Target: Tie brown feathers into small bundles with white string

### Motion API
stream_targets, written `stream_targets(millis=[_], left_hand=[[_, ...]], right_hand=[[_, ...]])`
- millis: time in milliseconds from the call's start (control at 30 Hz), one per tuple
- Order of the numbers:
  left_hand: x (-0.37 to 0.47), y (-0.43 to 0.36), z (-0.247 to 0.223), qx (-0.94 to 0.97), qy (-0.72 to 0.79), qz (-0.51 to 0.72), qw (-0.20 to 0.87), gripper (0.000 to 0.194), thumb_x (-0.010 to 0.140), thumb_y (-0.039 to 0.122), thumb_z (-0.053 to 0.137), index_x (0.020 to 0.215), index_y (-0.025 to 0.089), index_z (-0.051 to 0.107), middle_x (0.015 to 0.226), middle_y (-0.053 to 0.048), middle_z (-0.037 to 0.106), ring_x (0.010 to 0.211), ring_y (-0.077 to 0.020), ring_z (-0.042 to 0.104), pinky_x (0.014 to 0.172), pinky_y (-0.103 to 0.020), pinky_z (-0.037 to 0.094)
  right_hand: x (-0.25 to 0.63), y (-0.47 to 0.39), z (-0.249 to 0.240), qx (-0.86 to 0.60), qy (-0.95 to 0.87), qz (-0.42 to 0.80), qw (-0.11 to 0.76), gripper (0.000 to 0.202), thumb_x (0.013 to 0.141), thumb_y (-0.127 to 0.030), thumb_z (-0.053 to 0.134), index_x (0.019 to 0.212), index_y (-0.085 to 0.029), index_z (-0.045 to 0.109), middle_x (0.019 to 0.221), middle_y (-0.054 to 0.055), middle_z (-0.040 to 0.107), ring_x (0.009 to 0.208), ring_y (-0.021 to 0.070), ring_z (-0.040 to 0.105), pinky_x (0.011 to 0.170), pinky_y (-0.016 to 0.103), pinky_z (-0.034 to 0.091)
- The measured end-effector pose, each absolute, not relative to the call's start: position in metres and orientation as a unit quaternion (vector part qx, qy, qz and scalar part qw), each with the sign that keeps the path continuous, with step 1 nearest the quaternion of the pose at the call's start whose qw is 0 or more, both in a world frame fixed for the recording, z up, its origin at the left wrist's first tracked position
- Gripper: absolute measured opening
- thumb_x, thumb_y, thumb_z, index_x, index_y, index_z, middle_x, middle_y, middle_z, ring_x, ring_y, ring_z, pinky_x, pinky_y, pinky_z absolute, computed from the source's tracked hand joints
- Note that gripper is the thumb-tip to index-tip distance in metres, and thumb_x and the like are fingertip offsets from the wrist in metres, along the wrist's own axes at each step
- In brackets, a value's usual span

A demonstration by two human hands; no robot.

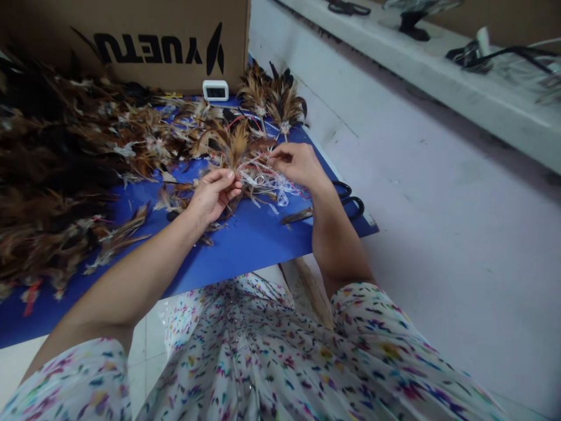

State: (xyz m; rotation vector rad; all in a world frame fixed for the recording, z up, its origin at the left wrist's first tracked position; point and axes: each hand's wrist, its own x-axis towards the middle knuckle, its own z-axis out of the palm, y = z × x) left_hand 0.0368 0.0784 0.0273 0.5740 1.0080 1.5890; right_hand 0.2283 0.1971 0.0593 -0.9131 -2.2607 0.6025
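My left hand (215, 194) pinches the base of a small brown feather bunch (237, 145), its tips fanning upward. To the right, my right hand (298, 165) is closed, thumb and fingertips together; whatever sits between them is too small to make out. Below and between both hands lies a tangle of clear and pink plastic strips (280, 186) on the blue table (245, 245). A pair of scissors (350, 202) with black handles rests beyond my right forearm, which partly hides it.
Loose brown and black feathers (56, 204) are heaped across the left side. Behind stand a cardboard box (175, 23) and a small white digital clock (215, 90). Two feather bunches (280, 99) lie at the back right corner. A white wall (416, 187) borders the right side.
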Motion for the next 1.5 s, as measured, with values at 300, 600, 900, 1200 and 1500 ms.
stream_targets(millis=[300,600,900,1200,1500], left_hand=[[0.041,0.076,0.032,0.238,0.435,0.67,0.553,0.017,0.079,0.006,0.073,0.067,0.014,0.064,0.062,0.001,0.067,0.055,-0.0082,0.066,0.053,-0.015,0.055],[0.04,0.077,0.03,0.246,0.435,0.668,0.552,0.016,0.077,0.007,0.075,0.066,0.014,0.065,0.063,0.002,0.067,0.055,-0.0076,0.066,0.052,-0.015,0.055],[0.037,0.078,0.032,0.245,0.443,0.679,0.532,0.017,0.078,0.011,0.076,0.067,0.014,0.063,0.069,0.001,0.067,0.058,-0.0053,0.064,0.054,-0.013,0.053],[0.027,0.073,0.054,0.269,0.409,0.719,0.493,0.019,0.076,0.017,0.081,0.067,0.017,0.064,0.067,0.003,0.065,0.058,-0.0051,0.061,0.054,-0.013,0.051],[0.005,0.048,0.062,0.269,0.417,0.739,0.456,0.022,0.073,0.018,0.084,0.065,0.017,0.064,0.066,0.003,0.065,0.056,-0.0044,0.058,0.05,-0.013,0.048]], right_hand=[[0.211,0.179,0.061,-0.171,-0.855,0.446,0.204,0.041,0.071,-0.052,0.079,0.089,-0.014,0.074,0.08,0.004,0.072,0.073,0.0139,0.062,0.067,0.025,0.048],[0.209,0.179,0.058,-0.189,-0.857,0.436,0.196,0.028,0.079,-0.042,0.069,0.076,-0.014,0.07,0.059,-0.001,0.063,0.054,0.0086,0.051,0.055,0.022,0.04],[0.224,0.204,0.05,-0.356,-0.847,0.248,0.305,0.014,0.079,-0.028,0.068,0.079,-0.015,0.073,0.071,0.004,0.069,0.066,0.0147,0.057,0.067,0.029,0.044],[0.205,0.195,0.037,-0.271,-0.942,0.142,0.136,0.021,0.081,-0.015,0.067,0.1,-0.016,0.076,0.108,0.013,0.072,0.101,0.0244,0.065,0.09,0.034,0.047],[0.221,0.214,0.042,-0.411,-0.852,0.113,0.305,0.015,0.087,-0.024,0.059,0.084,-0.018,0.073,0.088,0.01,0.074,0.085,0.0253,0.065,0.079,0.036,0.048]])
